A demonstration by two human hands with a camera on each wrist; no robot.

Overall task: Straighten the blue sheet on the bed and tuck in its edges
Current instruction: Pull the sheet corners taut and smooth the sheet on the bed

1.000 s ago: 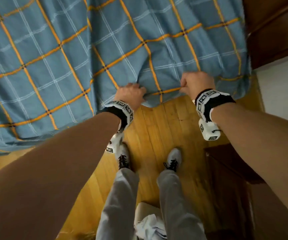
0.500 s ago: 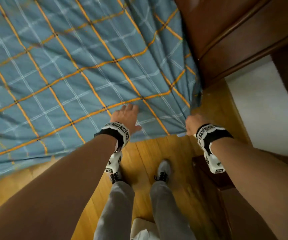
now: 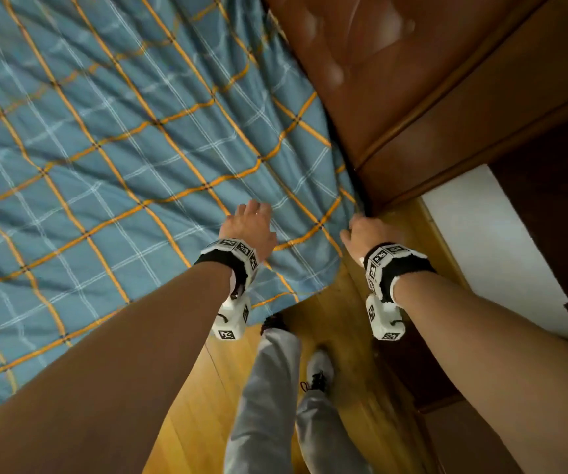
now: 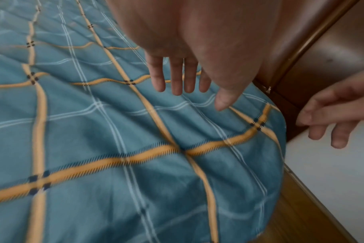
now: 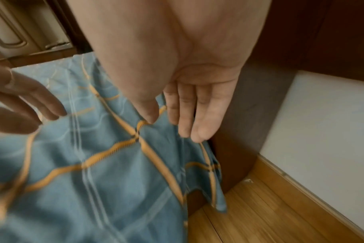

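Observation:
The blue sheet (image 3: 122,148) with orange and white checks covers the bed, creased toward the corner by the headboard. Its edge hangs loose over the floor. My left hand (image 3: 252,217) lies over the sheet near that corner with straight fingers (image 4: 177,82) and holds nothing. My right hand (image 3: 361,227) is at the sheet's corner beside the headboard. In the right wrist view its fingers (image 5: 197,123) are straight, and the thumb tip touches a fold of the sheet (image 5: 94,164). The left wrist view shows the sheet (image 4: 94,148) rounded over the mattress corner, with the right hand (image 4: 333,118) just off it.
A brown padded headboard (image 3: 378,63) with a wooden frame rises right of the bed. A white wall (image 3: 481,251) and skirting run behind it. A dark wooden cabinet (image 3: 412,371) stands to my right. My legs and shoes (image 3: 320,367) stand on the wooden floor (image 3: 337,319).
Both hands have let go of the sheet's hanging edge. I have shifted toward the headboard corner. The left hand moved up onto the sheet; the right hand went to the corner and opened.

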